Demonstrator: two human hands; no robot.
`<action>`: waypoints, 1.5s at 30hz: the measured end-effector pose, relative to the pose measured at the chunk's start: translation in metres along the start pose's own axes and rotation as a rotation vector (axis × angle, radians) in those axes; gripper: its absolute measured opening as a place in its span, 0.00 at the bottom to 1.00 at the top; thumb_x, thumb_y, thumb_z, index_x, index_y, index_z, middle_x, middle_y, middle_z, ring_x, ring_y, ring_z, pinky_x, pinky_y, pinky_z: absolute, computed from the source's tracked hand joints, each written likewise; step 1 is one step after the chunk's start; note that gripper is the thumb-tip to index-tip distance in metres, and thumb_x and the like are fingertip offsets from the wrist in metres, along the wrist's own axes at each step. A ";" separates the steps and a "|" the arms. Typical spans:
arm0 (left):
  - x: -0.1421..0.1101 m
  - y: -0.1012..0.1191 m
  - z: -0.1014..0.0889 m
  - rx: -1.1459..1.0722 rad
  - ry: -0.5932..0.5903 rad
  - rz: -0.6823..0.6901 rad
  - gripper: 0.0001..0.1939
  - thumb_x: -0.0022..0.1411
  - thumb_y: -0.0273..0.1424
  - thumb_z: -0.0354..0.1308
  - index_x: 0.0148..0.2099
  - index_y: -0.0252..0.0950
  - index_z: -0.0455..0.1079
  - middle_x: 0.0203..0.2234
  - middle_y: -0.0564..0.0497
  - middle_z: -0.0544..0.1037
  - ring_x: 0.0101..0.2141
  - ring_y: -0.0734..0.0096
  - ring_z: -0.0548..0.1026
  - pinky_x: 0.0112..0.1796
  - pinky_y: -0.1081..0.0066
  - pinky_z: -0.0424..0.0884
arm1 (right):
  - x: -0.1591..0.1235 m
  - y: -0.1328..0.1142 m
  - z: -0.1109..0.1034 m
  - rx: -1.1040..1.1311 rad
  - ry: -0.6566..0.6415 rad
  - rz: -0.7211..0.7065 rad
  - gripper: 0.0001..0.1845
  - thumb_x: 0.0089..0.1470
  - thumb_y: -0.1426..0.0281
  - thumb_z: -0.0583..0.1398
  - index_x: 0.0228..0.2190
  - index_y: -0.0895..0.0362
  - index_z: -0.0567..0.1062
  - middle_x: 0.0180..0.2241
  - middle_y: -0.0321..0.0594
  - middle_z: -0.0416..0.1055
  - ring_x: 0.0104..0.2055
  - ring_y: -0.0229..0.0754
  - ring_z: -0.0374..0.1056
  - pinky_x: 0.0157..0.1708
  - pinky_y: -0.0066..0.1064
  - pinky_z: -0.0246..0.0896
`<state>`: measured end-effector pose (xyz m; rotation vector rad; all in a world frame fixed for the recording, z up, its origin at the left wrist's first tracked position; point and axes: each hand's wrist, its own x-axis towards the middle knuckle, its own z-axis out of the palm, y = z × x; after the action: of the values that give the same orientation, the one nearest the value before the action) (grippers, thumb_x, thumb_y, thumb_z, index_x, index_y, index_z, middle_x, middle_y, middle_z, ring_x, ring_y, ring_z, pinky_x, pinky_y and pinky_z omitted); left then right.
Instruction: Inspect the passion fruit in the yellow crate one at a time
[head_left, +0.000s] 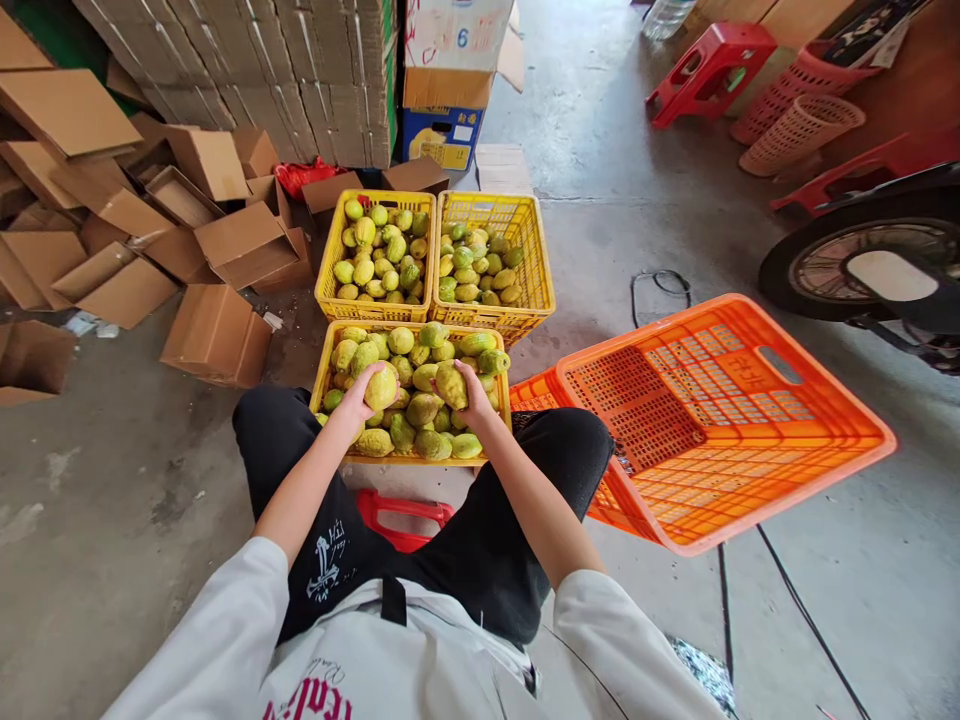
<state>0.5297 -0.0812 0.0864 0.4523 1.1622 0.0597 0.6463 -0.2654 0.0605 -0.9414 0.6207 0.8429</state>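
Note:
A yellow crate (324, 366) full of yellow-green fruit stands on the floor between my knees. My left hand (358, 394) is closed round a pale yellow fruit (382, 387) just above the pile. My right hand (472, 392) grips a darker, greenish fruit (451, 385) beside it. The two fruits are close together over the middle of the crate. Two more yellow crates, the left one (331, 255) and the right one (538, 255), hold similar fruit just beyond.
A tilted empty orange crate (757, 400) leans at my right knee. Open cardboard boxes (217, 335) lie scattered on the left, with stacked flat cardboard behind. A motorbike wheel (862, 265) and red stools stand at the right. Cables cross the concrete floor.

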 end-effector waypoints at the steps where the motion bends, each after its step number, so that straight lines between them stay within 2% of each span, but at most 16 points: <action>1: 0.000 0.001 0.000 -0.020 0.010 0.004 0.16 0.77 0.33 0.79 0.62 0.39 0.84 0.38 0.46 0.90 0.36 0.56 0.92 0.43 0.60 0.95 | 0.001 0.000 -0.001 -0.009 -0.004 0.016 0.06 0.72 0.65 0.70 0.47 0.46 0.78 0.36 0.37 0.87 0.40 0.55 0.92 0.39 0.46 0.98; 4: 0.000 0.003 -0.001 -0.091 0.052 0.031 0.18 0.77 0.34 0.79 0.65 0.43 0.82 0.42 0.48 0.91 0.41 0.54 0.93 0.45 0.59 0.96 | 0.004 0.001 -0.004 -0.016 -0.013 0.060 0.10 0.71 0.60 0.72 0.48 0.46 0.79 0.37 0.41 0.88 0.43 0.60 0.93 0.41 0.49 0.98; 9: 0.000 0.003 0.000 -0.155 0.061 0.024 0.13 0.83 0.35 0.72 0.65 0.43 0.84 0.49 0.44 0.93 0.49 0.51 0.95 0.46 0.63 0.95 | 0.013 0.002 -0.011 0.001 -0.054 0.053 0.21 0.69 0.48 0.73 0.52 0.47 0.82 0.38 0.44 0.89 0.45 0.63 0.94 0.41 0.51 0.98; 12: 0.000 0.002 0.001 -0.155 0.048 0.003 0.17 0.87 0.39 0.66 0.70 0.42 0.84 0.53 0.40 0.94 0.51 0.48 0.96 0.47 0.61 0.95 | 0.016 0.003 -0.014 -0.006 -0.047 0.034 0.20 0.71 0.48 0.70 0.54 0.47 0.83 0.38 0.43 0.89 0.43 0.61 0.93 0.40 0.49 0.97; 16: 0.000 0.002 0.002 -0.111 0.013 0.026 0.26 0.88 0.40 0.61 0.79 0.39 0.80 0.52 0.37 0.95 0.50 0.44 0.97 0.48 0.55 0.96 | 0.017 0.004 -0.015 -0.049 -0.053 0.000 0.21 0.71 0.47 0.70 0.54 0.46 0.83 0.38 0.43 0.89 0.42 0.60 0.92 0.39 0.48 0.96; 18: -0.001 0.002 0.001 -0.104 -0.013 0.022 0.27 0.89 0.41 0.58 0.79 0.37 0.80 0.52 0.36 0.95 0.50 0.43 0.97 0.47 0.55 0.96 | 0.017 0.004 -0.015 -0.060 -0.054 -0.007 0.21 0.70 0.45 0.71 0.51 0.46 0.83 0.38 0.43 0.88 0.41 0.59 0.92 0.38 0.46 0.95; 21: 0.000 0.003 0.000 -0.117 -0.035 0.010 0.26 0.88 0.41 0.58 0.78 0.39 0.81 0.52 0.36 0.94 0.49 0.42 0.97 0.47 0.54 0.96 | 0.014 0.001 -0.013 -0.019 0.017 0.030 0.19 0.73 0.44 0.71 0.47 0.45 0.82 0.34 0.40 0.85 0.41 0.57 0.92 0.38 0.43 0.94; 24: 0.003 0.005 -0.003 -0.138 0.005 0.017 0.23 0.88 0.41 0.60 0.77 0.45 0.79 0.51 0.40 0.94 0.48 0.44 0.96 0.48 0.52 0.97 | 0.009 -0.001 -0.010 -0.001 0.059 0.058 0.17 0.79 0.47 0.69 0.45 0.46 0.81 0.30 0.37 0.82 0.41 0.56 0.91 0.41 0.42 0.94; 27: 0.008 0.005 -0.006 -0.141 0.045 0.029 0.22 0.86 0.43 0.66 0.76 0.51 0.77 0.50 0.43 0.92 0.48 0.45 0.94 0.49 0.50 0.97 | 0.004 -0.002 -0.005 -0.051 0.029 0.043 0.13 0.84 0.54 0.66 0.45 0.47 0.80 0.29 0.35 0.80 0.42 0.54 0.89 0.44 0.43 0.92; 29: 0.011 0.005 -0.008 -0.131 0.043 0.035 0.24 0.83 0.44 0.71 0.76 0.51 0.78 0.50 0.43 0.92 0.49 0.45 0.94 0.49 0.50 0.97 | 0.003 0.000 -0.003 -0.087 0.004 0.039 0.11 0.85 0.58 0.67 0.45 0.47 0.80 0.29 0.35 0.80 0.43 0.53 0.88 0.46 0.43 0.91; 33: 0.013 0.004 -0.009 -0.084 0.033 0.038 0.20 0.83 0.40 0.74 0.70 0.45 0.80 0.47 0.42 0.92 0.47 0.48 0.94 0.50 0.53 0.96 | 0.008 0.006 -0.006 -0.125 -0.040 0.002 0.08 0.78 0.63 0.74 0.46 0.47 0.81 0.31 0.34 0.83 0.43 0.52 0.88 0.45 0.41 0.93; 36: 0.012 0.004 -0.008 -0.047 0.032 0.041 0.12 0.83 0.35 0.73 0.63 0.43 0.81 0.45 0.44 0.91 0.46 0.52 0.93 0.52 0.54 0.95 | 0.014 0.008 -0.012 -0.148 -0.060 -0.043 0.13 0.72 0.65 0.78 0.47 0.47 0.80 0.36 0.33 0.86 0.41 0.50 0.89 0.42 0.39 0.95; 39: 0.009 0.004 -0.008 -0.043 0.036 0.043 0.05 0.86 0.34 0.69 0.59 0.42 0.80 0.44 0.45 0.91 0.46 0.53 0.92 0.53 0.55 0.94 | 0.019 0.008 -0.017 -0.161 -0.044 -0.059 0.17 0.68 0.66 0.81 0.47 0.46 0.80 0.38 0.34 0.88 0.39 0.49 0.90 0.37 0.37 0.94; 42: 0.008 0.005 -0.008 -0.078 0.068 0.037 0.07 0.87 0.38 0.66 0.60 0.45 0.81 0.42 0.47 0.90 0.46 0.52 0.93 0.50 0.57 0.95 | 0.020 0.008 -0.018 -0.165 -0.005 -0.066 0.19 0.65 0.68 0.82 0.47 0.46 0.79 0.39 0.34 0.88 0.37 0.49 0.90 0.34 0.36 0.93; 45: 0.009 0.006 -0.007 -0.106 0.096 0.030 0.14 0.84 0.40 0.69 0.66 0.49 0.81 0.42 0.48 0.91 0.45 0.49 0.94 0.46 0.56 0.96 | 0.020 0.009 -0.016 -0.134 -0.004 -0.049 0.17 0.64 0.65 0.79 0.47 0.45 0.79 0.39 0.35 0.89 0.39 0.52 0.91 0.36 0.40 0.94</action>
<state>0.5278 -0.0711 0.0785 0.3766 1.2406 0.1694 0.6478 -0.2700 0.0341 -1.0721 0.5404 0.8509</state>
